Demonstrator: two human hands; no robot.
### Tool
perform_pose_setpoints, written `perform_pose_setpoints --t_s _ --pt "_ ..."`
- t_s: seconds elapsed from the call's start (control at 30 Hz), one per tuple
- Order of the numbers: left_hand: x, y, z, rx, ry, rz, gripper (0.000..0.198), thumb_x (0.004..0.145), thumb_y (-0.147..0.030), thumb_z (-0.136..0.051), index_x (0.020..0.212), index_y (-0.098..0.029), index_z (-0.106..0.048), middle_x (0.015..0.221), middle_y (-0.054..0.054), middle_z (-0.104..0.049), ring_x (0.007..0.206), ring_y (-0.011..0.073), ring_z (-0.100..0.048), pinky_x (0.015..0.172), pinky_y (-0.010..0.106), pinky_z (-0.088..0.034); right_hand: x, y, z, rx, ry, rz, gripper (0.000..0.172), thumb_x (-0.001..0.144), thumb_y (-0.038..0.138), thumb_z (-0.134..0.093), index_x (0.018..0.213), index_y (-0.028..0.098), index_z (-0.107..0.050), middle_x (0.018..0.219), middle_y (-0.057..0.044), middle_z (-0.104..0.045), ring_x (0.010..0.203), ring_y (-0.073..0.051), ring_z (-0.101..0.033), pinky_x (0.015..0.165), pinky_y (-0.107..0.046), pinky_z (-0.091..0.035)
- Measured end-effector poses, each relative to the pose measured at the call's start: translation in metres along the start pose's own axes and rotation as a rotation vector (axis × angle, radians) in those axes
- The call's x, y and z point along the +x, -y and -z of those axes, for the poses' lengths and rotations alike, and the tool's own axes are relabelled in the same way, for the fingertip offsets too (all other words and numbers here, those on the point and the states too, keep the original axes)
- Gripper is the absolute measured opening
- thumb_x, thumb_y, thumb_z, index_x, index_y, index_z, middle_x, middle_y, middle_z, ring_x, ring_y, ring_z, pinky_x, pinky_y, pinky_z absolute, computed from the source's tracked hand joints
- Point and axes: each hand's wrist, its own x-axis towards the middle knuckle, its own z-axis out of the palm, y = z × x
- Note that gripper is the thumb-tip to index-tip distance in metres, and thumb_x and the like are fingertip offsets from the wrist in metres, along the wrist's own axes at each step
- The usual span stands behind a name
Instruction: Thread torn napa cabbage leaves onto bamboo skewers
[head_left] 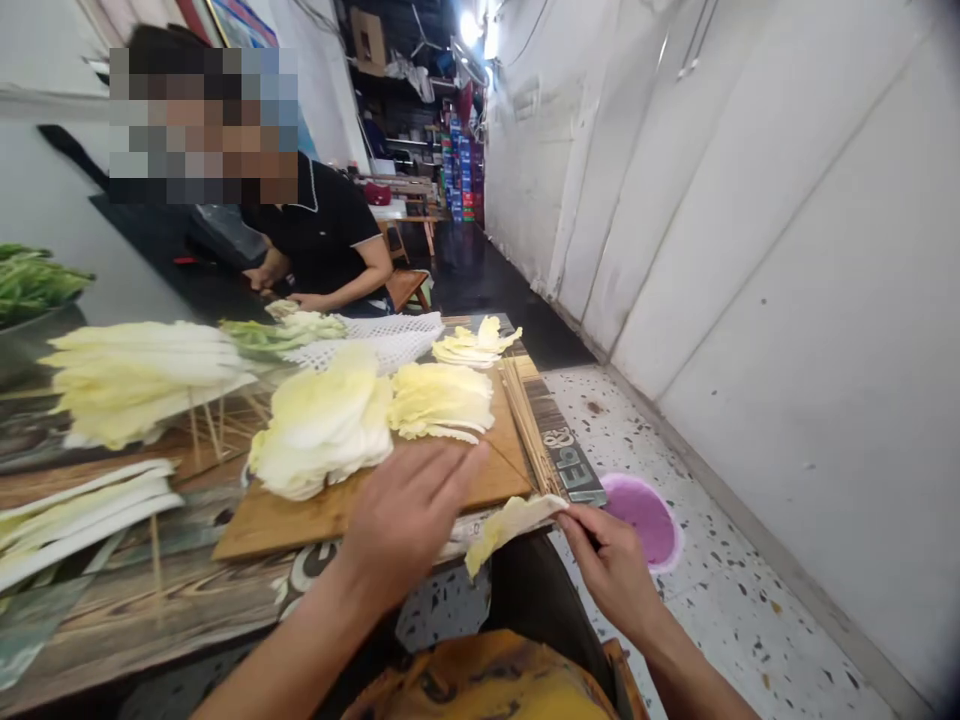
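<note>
My left hand (401,515), blurred, is over the front of the wooden cutting board (330,515). A thin dark skewer (510,463) runs out from its fingertips toward the right; the grip itself is partly hidden. At the board's right corner, my right hand (611,560) pinches the white end of a single napa cabbage leaf (506,525), whose yellow frilly part hangs leftward. On the board lie a large stack of cabbage leaves (322,420) and a smaller stack (442,400). Several loose bamboo skewers (529,415) lie along the board's right edge.
Skewered cabbage leaves (142,375) and more skewered pieces (82,515) lie at left. A bowl of greens (34,320) stands behind them. White foam netting (382,340) lies at the far edge. A co-worker (322,230) sits across. A pink basin (645,525) is on the floor, right.
</note>
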Motion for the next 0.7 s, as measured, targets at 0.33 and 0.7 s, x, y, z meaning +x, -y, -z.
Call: perform_pose_setpoints --t_s 0.33,0.7 --pt "0.035 0.049 -0.046 0.255 0.192 0.003 0.016 0.085 -0.019 -0.048 0.093 -0.018 -0.062 0.085 0.007 -0.065 0.086 0.0229 -0.054 0.072 0.035 -0.036 -0.004 -0.014 0.003 -0.031 -0.02 -0.029 0.022 0.089 0.028 -0.048 0.09 0.018 -0.067 0.084 -0.006 -0.073 0.073 -0.017 -0.067 0.065 -0.024 -0.051" --pt "0.014 0.022 -0.028 -0.299 -0.079 0.32 0.022 0.09 -0.028 -0.044 0.097 -0.019 -0.064 0.088 0.005 -0.068 0.084 0.0188 -0.059 0.078 0.033 -0.042 -0.003 -0.002 0.006 0.069 0.116 -0.06 0.024 0.09 0.028 -0.047 0.1 0.019 -0.067 0.089 -0.005 -0.071 0.079 -0.018 -0.066 0.069 -0.024 -0.05"
